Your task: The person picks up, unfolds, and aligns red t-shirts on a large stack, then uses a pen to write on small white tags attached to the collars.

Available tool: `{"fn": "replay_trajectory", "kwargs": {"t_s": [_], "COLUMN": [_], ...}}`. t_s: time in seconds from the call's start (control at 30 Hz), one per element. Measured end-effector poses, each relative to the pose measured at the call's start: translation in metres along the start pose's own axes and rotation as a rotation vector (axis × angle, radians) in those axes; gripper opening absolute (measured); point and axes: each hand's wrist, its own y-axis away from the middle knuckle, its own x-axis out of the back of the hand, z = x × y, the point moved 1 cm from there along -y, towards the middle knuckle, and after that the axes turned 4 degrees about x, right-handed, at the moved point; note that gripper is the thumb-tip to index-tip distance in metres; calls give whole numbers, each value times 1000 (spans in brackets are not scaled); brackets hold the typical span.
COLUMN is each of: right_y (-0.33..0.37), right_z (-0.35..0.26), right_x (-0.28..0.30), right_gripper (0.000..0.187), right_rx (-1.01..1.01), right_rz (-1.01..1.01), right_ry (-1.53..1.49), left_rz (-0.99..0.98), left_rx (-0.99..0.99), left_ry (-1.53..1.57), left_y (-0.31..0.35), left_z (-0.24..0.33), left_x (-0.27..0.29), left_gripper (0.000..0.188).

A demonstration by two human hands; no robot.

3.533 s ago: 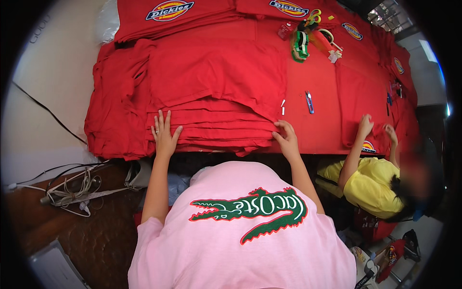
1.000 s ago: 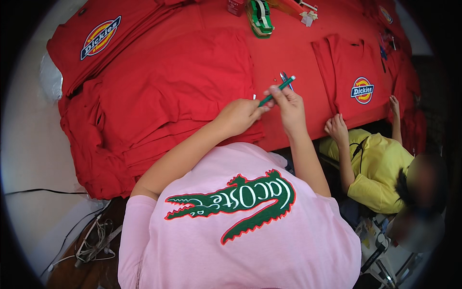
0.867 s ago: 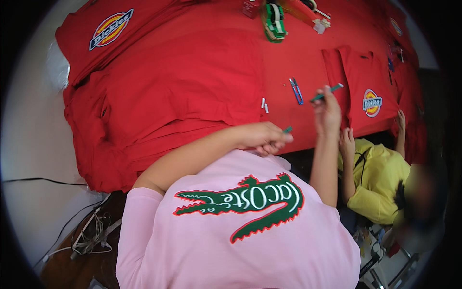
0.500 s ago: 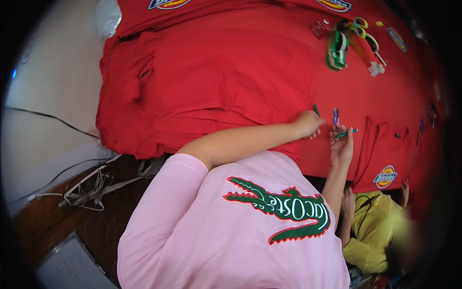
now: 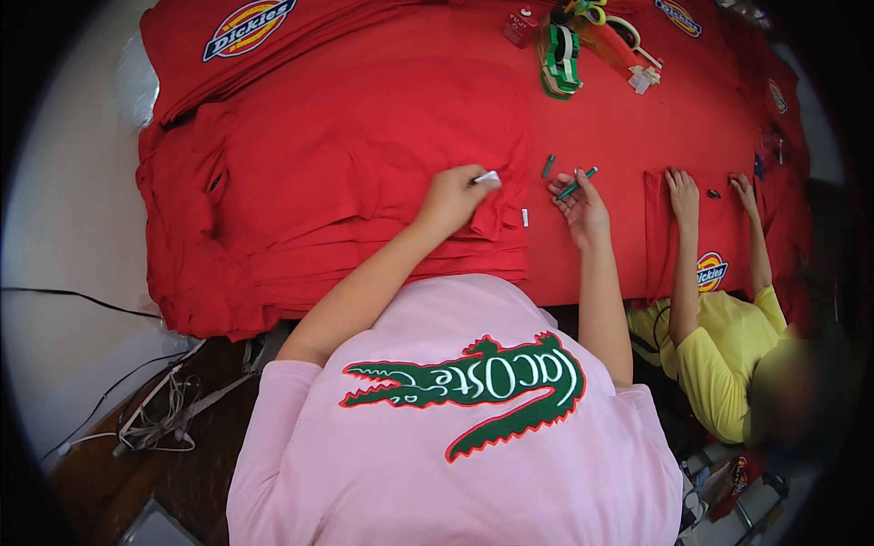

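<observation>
My left hand [image 5: 453,200] is closed in a pinch on a small white label [image 5: 487,177] at the right edge of a stacked pile of red shirts [image 5: 346,155]. Red cloth bunches just below its fingers. To the right, my right hand [image 5: 584,214] is turned partly palm up, its fingers curled around a slim green pen [image 5: 577,184]. A short dark green stick [image 5: 548,166] lies on the red surface [image 5: 619,136] beyond that hand; its exact kind is unclear. Another small white tag [image 5: 525,217] shows at the pile's edge between my hands.
A green tape dispenser [image 5: 558,59], a red bottle [image 5: 521,25] and scissors [image 5: 590,11] sit at the far side. On the right, a person in yellow [image 5: 719,364] rests both hands on a folded red shirt [image 5: 660,227]. Cables [image 5: 164,409] lie at lower left.
My left hand has moved away from my right, onto the shirt pile, and now pinches a white label. The pen stays in my right hand. The co-worker's hands have come onto the folded shirt.
</observation>
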Motion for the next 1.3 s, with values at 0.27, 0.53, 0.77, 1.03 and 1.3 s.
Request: {"fn": "replay_trajectory", "kwargs": {"t_s": [0.27, 0.53, 0.77, 1.03, 1.3], "right_y": [34, 43, 48, 51, 44], "right_z": [1, 35, 31, 33, 42], "right_x": [-107, -200, -210, -212, -204], "right_gripper": [16, 9, 8, 9, 8], "right_rx": [372, 632, 836, 792, 644], "right_rz": [-92, -361, -352, -309, -222], "right_ry": [301, 560, 760, 779, 454], "left_rz": [117, 148, 166, 162, 143], "left_rx": [232, 171, 83, 85, 90], "left_ry": [778, 815, 847, 863, 870], "left_y": [18, 24, 25, 23, 25], "left_z": [-36, -52, -55, -57, -54], "left_x": [37, 46, 46, 45, 47], "left_gripper": [29, 28, 27, 27, 27]}}
